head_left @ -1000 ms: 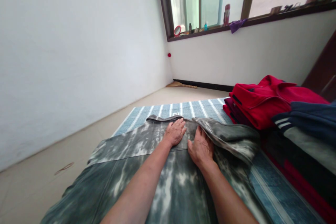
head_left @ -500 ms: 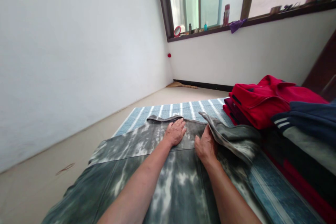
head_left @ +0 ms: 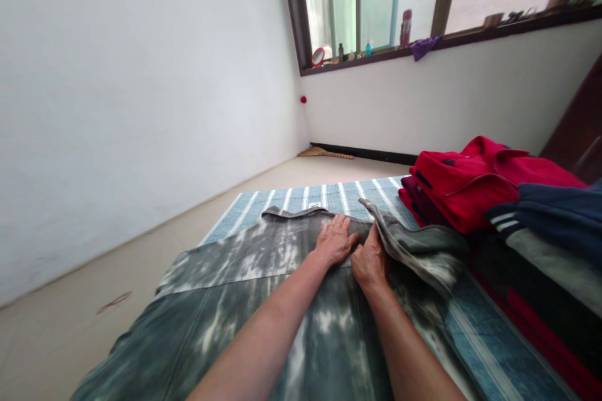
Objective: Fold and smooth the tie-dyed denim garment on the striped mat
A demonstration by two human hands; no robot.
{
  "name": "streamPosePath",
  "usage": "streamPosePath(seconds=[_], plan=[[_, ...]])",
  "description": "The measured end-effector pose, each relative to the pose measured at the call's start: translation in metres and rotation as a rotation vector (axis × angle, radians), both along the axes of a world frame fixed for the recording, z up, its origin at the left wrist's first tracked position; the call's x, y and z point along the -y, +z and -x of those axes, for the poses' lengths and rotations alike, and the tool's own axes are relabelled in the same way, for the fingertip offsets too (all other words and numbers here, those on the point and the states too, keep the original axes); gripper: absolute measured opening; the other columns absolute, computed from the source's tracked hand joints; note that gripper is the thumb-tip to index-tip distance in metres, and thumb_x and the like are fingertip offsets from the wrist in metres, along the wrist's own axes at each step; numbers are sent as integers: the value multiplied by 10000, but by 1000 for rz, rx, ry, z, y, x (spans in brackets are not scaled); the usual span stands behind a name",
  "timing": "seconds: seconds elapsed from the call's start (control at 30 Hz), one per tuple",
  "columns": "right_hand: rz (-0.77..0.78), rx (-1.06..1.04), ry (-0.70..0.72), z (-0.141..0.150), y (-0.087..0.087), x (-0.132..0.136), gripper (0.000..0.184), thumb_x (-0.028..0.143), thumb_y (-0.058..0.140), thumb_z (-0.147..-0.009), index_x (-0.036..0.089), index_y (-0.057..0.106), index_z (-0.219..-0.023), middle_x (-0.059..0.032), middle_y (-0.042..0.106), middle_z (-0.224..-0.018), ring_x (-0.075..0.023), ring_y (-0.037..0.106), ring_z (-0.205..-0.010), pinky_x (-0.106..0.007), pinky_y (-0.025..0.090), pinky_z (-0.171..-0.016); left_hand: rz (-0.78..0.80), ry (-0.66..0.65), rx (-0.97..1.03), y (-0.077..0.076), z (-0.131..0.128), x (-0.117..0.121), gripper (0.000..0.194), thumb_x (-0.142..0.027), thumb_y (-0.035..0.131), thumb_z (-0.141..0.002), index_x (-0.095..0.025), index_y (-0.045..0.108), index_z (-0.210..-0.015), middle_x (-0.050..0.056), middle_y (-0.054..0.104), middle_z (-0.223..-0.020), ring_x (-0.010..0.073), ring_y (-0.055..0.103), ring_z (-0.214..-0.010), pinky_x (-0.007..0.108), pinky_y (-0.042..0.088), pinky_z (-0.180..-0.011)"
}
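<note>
While the left hand (head_left: 335, 241) lies flat with open fingers on the gray cloth (head_left: 277, 250), the right hand (head_left: 370, 261) has its fingers hidden under the flap (head_left: 423, 249), so their grip can't be told. The cloth lies on a striped mat (head_left: 301, 198) under the fingers, and red clothes (head_left: 463, 185) sit past them to the right.

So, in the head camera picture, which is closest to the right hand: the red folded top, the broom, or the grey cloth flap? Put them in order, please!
1. The folded-over flap of grey tie-dyed cloth: touching the right hand, just to its right.
2. The red folded top: farther ahead and right, on the stack.
3. The straw broom: farthest, on the floor by the far wall.
</note>
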State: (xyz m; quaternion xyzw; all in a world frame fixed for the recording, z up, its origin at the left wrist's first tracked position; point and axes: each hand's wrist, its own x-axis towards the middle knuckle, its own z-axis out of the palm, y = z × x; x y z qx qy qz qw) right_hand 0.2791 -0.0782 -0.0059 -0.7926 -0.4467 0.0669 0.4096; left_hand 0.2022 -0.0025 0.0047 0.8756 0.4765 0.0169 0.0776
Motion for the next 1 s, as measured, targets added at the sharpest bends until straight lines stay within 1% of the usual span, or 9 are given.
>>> streamPosePath(seconds=[0.07,0.13,0.3,0.47,0.63,0.8,0.93,1.0], plan=[[-21,-24,11,0,2,0,671,170,395,-794,28,251,-1434,-223,400,-1410,-307,409,-1280,-385,320,-1026,33,25,0,-6,-4,0,644,-547,239,-932,-157,292,-1442,106,199,-1555,239,135,-1434,491,136,-1154],[-29,-39,18,0,4,0,660,177,392,-800,27,261,-1429,-224,405,-1408,-304,377,-1303,-395,307,-1036,41,31,-10,-10,-5,-2,661,-566,215,-929,-162,284,-1447,105,187,-1557,237,117,-1437,498,115,-1155],[-29,-31,19,0,7,2,650,195,394,-808,35,262,-1425,-217,386,-1423,-279,321,-1341,-376,297,-1044,56,39,-20,-9,-7,-3,659,-566,235,-925,-159,303,-1439,111,190,-1555,248,130,-1435,510,131,-1148],[-19,-46,1,2,9,3,572,213,345,-829,48,327,-1376,-211,427,-1390,-269,339,-1326,-376,303,-1035,72,85,-9,-9,-12,1,654,-549,218,-935,-151,278,-1450,107,158,-1562,251,86,-1440,521,104,-1150],[-4,-40,10,3,11,4,599,198,364,-809,37,305,-1383,-218,377,-1424,-278,360,-1312,-365,312,-1028,83,92,-9,-11,-12,3,658,-544,203,-934,-159,243,-1466,92,129,-1568,231,59,-1443,504,80,-1154],[20,-55,22,2,12,5,596,201,372,-814,43,312,-1386,-223,432,-1375,-297,443,-1241,-360,350,-992,57,88,-2,-14,-12,3,667,-558,184,-928,-172,246,-1467,72,133,-1569,221,58,-1444,492,72,-1157],[-9,-26,15,2,12,5,591,207,371,-818,30,319,-1380,-231,407,-1394,-302,386,-1289,-374,305,-1031,35,90,17,-19,-11,2,671,-563,189,-927,-162,267,-1461,79,152,-1565,232,82,-1442,496,88,-1157],[-15,-23,18,2,11,4,594,204,368,-818,31,315,-1384,-230,404,-1397,-300,380,-1295,-378,292,-1042,18,82,30,-21,-11,2,664,-556,199,-931,-158,281,-1456,88,164,-1561,239,93,-1441,500,92,-1157]])
